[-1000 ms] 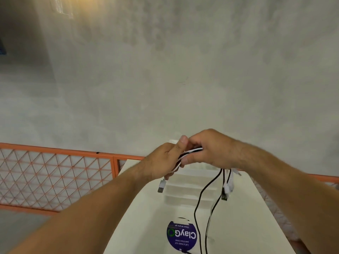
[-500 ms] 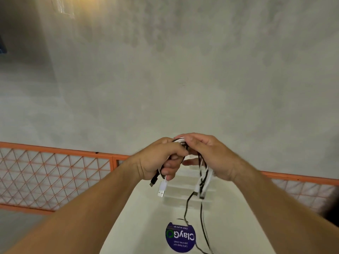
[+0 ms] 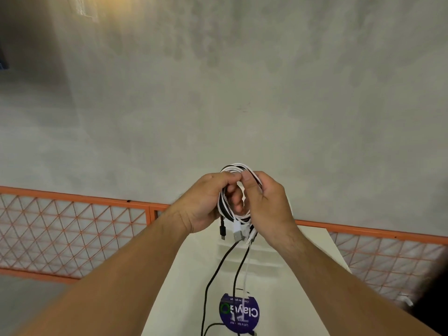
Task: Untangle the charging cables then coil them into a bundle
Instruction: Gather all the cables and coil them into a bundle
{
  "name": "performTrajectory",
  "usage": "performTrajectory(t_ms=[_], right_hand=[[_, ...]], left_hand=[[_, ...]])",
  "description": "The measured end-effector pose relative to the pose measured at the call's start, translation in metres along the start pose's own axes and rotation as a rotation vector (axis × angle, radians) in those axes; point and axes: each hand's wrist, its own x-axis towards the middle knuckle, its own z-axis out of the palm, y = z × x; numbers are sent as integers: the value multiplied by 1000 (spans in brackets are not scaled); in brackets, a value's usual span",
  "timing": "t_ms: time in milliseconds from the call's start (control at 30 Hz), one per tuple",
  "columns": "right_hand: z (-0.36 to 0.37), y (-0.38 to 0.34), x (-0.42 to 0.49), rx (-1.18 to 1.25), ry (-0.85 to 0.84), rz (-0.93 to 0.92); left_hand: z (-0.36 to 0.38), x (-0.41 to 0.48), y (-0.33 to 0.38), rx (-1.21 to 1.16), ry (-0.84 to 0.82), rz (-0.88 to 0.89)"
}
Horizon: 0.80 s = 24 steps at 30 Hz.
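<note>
Coiling under way, judging by the loops. Gripping a small coil of black and white charging cables (image 3: 242,166) with the left hand (image 3: 206,202), pinching its top with the right hand (image 3: 269,209), up over the white table (image 3: 189,299). Yet to wind: loose tails (image 3: 219,263) dangling tableward.

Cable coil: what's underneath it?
A black plug and white USB plug dangle beneath; cable tails drop toward the table. The left hand and right hand hide parts of the coil.
</note>
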Motion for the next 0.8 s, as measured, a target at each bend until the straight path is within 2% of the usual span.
performTrajectory(t_ms=[133,300,400,467,533,600,667,800], right_hand=[[-9,1,9,-119,46,-36],[-21,5,17,-320,-17,-106],[-14,2,19,-344,5,-139],[-6,0,17,-238,64,-115],[2,1,12,-50,147,-25],[10,2,7,45,234,72],[18,6,5,-12,290,90],[8,7,12,-178,272,-43]], left_hand=[[-3,0,-3,168,22,60],[2,-1,13,247,111,57],[19,9,8,375,390,142],[29,16,2,383,589,272],[33,18,1,389,709,361],[34,19,-1,335,791,391],[34,20,-4,184,842,372],[35,17,-12,1,752,168]])
